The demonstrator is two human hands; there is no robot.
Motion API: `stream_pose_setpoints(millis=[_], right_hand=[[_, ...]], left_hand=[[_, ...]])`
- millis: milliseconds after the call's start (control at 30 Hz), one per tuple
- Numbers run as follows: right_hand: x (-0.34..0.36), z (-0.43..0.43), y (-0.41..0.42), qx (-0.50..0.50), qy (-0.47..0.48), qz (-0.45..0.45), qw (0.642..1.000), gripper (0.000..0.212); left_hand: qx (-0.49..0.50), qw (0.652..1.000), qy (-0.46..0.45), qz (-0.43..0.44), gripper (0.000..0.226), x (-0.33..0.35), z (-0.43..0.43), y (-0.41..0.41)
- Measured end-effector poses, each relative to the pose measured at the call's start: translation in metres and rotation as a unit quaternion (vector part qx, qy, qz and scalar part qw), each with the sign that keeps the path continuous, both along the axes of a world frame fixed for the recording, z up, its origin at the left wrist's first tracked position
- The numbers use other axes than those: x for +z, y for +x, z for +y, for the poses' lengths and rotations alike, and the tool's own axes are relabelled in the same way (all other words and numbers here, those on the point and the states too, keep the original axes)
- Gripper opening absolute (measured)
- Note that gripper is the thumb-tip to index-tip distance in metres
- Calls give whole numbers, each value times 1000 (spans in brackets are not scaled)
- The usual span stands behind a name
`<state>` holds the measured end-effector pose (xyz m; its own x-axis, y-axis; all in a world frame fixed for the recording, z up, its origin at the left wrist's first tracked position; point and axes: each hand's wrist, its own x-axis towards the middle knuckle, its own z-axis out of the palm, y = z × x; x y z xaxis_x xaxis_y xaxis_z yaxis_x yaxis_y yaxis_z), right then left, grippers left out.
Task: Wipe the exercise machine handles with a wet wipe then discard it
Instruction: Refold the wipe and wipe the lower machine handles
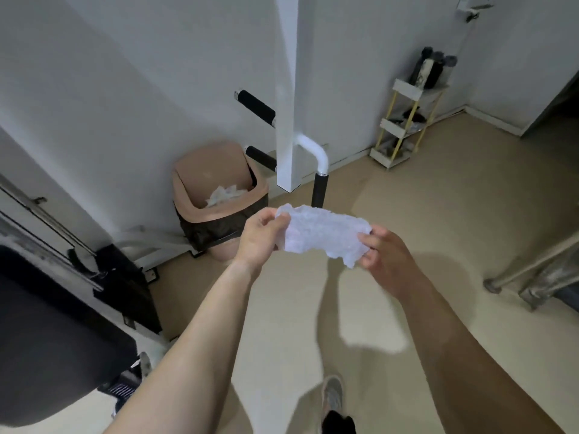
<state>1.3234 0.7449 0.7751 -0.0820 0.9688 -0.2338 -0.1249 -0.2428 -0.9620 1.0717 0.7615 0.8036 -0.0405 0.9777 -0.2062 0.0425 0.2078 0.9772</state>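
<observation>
A white wet wipe (326, 234) is stretched flat between both hands in mid-air. My left hand (261, 236) pinches its left edge and my right hand (387, 256) pinches its right edge. Just beyond the wipe a white machine post (286, 98) hangs down, carrying black foam handles: an upper one (255, 105) pointing left, a lower one (261, 158) below it, and an upright one (319, 191) on a curved white tube. A tan waste bin (191, 198) with a dark liner stands against the wall to the left, with crumpled white wipes inside.
A black padded seat (47, 339) and dark machine base fill the lower left. A small white shelf cart (404, 123) with bottles stands by the far wall. A metal frame leg (492, 285) reaches in from the right. My shoe (332, 396) is on the beige floor.
</observation>
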Motion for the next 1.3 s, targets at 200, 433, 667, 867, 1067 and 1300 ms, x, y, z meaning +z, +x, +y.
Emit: stream_pose_setpoints(millis=[200, 433, 667, 867, 1067, 1300], right_hand=[[-5, 134, 9, -75, -44, -14, 996, 25], [-12, 214, -20, -22, 23, -84, 996, 30], [-30, 229, -54, -35, 30, -97, 994, 24], [-26, 211, -75, -323, -4, -131, 937, 34], [-23, 187, -75, -185, 40, 92, 978, 31], [-35, 183, -78, 50, 54, -56, 996, 17]], left_hand=[[99, 994, -52, 5, 23, -33, 78, 45], [185, 981, -37, 53, 19, -48, 137, 80], [197, 979, -51, -15, 14, -40, 157, 97], [227, 968, -48, -97, 13, -23, 155, 92], [148, 987, -38, -58, 32, 0, 160, 81], [121, 986, -7, 113, 51, 18, 170, 79]])
